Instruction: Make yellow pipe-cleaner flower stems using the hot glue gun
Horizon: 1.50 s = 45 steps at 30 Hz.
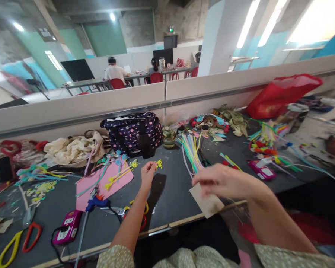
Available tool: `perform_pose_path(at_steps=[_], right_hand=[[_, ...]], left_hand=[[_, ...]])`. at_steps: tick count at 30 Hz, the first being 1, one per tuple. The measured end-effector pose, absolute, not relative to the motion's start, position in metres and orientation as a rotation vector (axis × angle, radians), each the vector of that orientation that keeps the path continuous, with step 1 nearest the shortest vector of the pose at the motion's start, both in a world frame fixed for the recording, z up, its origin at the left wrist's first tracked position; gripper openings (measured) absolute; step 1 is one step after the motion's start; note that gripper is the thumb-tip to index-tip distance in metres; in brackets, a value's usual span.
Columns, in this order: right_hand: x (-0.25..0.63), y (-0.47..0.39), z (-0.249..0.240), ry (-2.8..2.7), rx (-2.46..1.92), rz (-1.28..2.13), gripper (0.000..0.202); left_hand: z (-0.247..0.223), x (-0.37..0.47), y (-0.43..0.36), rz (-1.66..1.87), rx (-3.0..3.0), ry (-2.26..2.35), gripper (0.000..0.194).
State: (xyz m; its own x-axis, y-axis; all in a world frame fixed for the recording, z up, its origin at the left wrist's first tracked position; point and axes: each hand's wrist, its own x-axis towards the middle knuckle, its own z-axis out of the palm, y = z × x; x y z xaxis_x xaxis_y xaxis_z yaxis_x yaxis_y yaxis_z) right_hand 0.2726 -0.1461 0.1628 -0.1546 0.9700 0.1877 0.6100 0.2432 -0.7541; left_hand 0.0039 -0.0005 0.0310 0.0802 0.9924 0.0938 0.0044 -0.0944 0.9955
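Small yellow piece [159, 163] pinched in fingertips of left hand [148, 173], above counter [174, 193]; details too small to read. Left forearm partly hides scissors [110, 210]. Right hand [219, 181] motion-blurred, loosely curled, covering part of beige card [209, 205]; cannot tell whether it grips anything. Counter dark, pale-edged, strewn with pipe cleaners [192, 149]. Behind, low white partition [123, 98]; beyond, people [117, 70] seated at tables.
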Motion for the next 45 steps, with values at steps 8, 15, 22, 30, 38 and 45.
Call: perform_pose_path(at_steps=[8, 15, 22, 30, 38, 45], right_hand=[[0.363, -0.054, 0.059, -1.318, -1.965, 0.714, 0.014], [0.352, -0.012, 0.019, -1.011, -1.989, 0.65, 0.018], [0.336, 0.029, 0.007, -0.863, -2.071, 0.526, 0.022], [0.327, 0.051, 0.002, -0.939, -2.214, 0.405, 0.028], [0.325, 0.047, -0.008, -0.932, -2.171, 0.314, 0.038], [0.325, 0.036, -0.015, -0.852, -1.927, 0.292, 0.035]], left_hand=[[-0.003, -0.001, 0.01, 1.277, 1.371, 1.122, 0.028], [-0.023, -0.009, 0.007, 1.31, 1.335, 1.094, 0.035], [-0.025, -0.014, 0.005, 1.473, 1.336, 1.13, 0.042], [-0.031, -0.014, -0.001, 1.384, 1.475, 1.184, 0.04], [-0.029, -0.013, -0.004, 1.336, 1.556, 1.178, 0.039], [-0.029, -0.015, 0.001, 1.357, 1.491, 1.177, 0.037]])
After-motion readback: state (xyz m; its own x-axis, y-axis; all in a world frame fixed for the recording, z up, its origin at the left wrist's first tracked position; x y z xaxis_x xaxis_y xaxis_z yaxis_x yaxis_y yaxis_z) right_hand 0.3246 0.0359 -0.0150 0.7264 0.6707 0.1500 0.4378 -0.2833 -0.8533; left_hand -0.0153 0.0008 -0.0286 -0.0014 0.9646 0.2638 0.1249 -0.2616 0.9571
